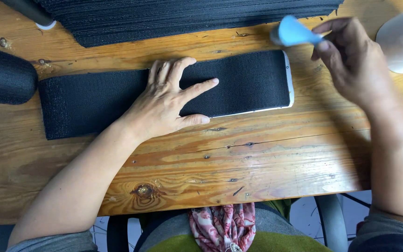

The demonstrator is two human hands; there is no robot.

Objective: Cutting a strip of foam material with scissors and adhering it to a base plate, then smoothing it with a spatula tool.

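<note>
Under the flat, spread left hand (166,100) lies a black strip (164,93); right hand (350,58) pinches blue chalk (292,31) beyond its end.

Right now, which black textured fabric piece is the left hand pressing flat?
The flat black strip with a white end edge under the left hand, not the roll or stack.

A small textile or sewing workshop, seen from my seat. The bench (239,158) is bare, knotted pine planking, scuffed and nail-marked (a working surface, not household furniture). On it lie a flat black strip of coarse fabric (94,100) with one white-edged end, a rolled length of the same black material (3,74) at my left, and a thick stack of dark ribbed fabric (187,16) along the far edge. A pale blue piece of tailor's chalk (292,32) points to cutting and marking work.
</note>
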